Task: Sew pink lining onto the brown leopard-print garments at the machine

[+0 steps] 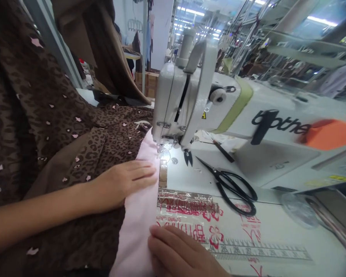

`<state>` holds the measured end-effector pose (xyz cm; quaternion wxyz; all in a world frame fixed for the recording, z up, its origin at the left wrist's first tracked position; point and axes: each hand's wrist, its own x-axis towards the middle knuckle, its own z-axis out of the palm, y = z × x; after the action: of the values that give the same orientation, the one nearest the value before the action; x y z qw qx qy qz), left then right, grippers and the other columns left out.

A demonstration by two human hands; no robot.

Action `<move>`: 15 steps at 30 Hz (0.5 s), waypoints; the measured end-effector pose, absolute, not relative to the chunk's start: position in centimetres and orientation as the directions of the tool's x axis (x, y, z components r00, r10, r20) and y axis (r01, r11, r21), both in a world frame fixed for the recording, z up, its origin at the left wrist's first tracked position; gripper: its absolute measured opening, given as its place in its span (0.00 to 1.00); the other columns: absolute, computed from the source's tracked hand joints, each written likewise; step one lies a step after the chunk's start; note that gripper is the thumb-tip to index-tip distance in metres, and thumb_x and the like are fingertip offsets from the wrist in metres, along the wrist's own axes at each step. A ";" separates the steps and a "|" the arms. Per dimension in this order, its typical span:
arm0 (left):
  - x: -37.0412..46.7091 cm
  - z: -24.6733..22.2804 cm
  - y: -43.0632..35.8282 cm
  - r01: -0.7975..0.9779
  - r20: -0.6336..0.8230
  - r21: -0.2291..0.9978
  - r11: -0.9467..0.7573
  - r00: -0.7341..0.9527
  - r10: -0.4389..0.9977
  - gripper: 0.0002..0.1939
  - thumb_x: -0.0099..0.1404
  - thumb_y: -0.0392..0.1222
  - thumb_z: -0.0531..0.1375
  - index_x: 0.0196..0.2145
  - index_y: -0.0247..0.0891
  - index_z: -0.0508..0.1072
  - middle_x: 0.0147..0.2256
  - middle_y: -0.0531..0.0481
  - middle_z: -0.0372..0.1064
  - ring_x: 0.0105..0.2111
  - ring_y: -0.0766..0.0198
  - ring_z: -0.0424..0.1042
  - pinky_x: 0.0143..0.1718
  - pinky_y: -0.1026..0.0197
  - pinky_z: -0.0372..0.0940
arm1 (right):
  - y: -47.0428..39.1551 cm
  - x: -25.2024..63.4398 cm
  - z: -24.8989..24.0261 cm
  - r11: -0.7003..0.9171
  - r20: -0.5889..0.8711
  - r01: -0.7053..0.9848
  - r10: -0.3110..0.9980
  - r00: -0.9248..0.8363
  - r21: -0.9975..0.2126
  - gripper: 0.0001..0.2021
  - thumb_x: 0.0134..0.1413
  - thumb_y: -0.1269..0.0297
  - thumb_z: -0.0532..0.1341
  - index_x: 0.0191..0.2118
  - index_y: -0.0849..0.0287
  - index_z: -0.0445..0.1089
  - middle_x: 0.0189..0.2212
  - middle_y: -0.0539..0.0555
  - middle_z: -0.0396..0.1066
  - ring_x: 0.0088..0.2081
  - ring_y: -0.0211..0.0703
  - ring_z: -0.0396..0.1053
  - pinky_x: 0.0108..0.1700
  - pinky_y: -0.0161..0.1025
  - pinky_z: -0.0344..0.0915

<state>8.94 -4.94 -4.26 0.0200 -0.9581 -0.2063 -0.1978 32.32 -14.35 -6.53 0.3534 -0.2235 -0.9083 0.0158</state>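
Observation:
A strip of pink fabric [141, 215] runs up to the needle area of a white sewing machine [178, 100], its right edge nearly straight. My left hand [129, 179] lies flat on the strip just in front of the presser foot, fingers stretched out. Lower down, the fingers of my right hand [184, 250] are bent together over the strip's right edge; its thumb is hidden. Brown leopard-print cloth [95, 154] with small pink patches spreads under and left of my left arm.
Black-handled scissors [233, 188] lie open on the machine bed, right of the needle. A printed ruler [259, 250] and red lettering mark the tabletop. Behind the scissors rests a thin dark-handled tool [223, 150]. Brown cloth [98, 46] hangs at the back left.

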 end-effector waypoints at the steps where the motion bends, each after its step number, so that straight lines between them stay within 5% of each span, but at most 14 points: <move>1: 8.9 -4.1 -4.2 0.390 0.410 0.003 -0.921 0.840 0.356 0.17 0.69 0.31 0.47 0.52 0.33 0.67 0.52 0.42 0.67 0.58 0.59 0.59 0.60 0.53 0.58 | -14.3 32.3 -6.4 0.895 0.643 0.397 0.428 -0.635 -0.203 0.11 0.62 0.72 0.53 0.42 0.70 0.71 0.40 0.57 0.77 0.46 0.37 0.72 0.58 0.30 0.60; 7: 9.6 -3.0 -1.1 0.274 0.471 -0.137 -0.952 0.864 0.181 0.16 0.72 0.34 0.45 0.46 0.33 0.71 0.49 0.44 0.70 0.57 0.60 0.61 0.62 0.52 0.54 | -14.5 32.4 -7.0 0.897 0.630 0.392 0.427 -0.649 -0.205 0.11 0.64 0.71 0.52 0.42 0.70 0.71 0.41 0.56 0.76 0.49 0.36 0.70 0.61 0.30 0.56; 15: 9.4 -3.7 -1.8 0.355 0.430 -0.001 -0.935 0.844 0.320 0.16 0.72 0.35 0.47 0.50 0.37 0.70 0.51 0.45 0.68 0.58 0.58 0.59 0.62 0.49 0.52 | -14.1 32.4 -6.9 0.900 0.667 0.390 0.413 -0.620 -0.195 0.14 0.65 0.71 0.50 0.39 0.69 0.72 0.38 0.54 0.76 0.46 0.37 0.71 0.60 0.30 0.57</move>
<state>9.45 -1.81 -3.67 0.0401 -0.9594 -0.1760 -0.2168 32.39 -14.12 -6.92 0.3747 -0.2230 -0.8998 0.0153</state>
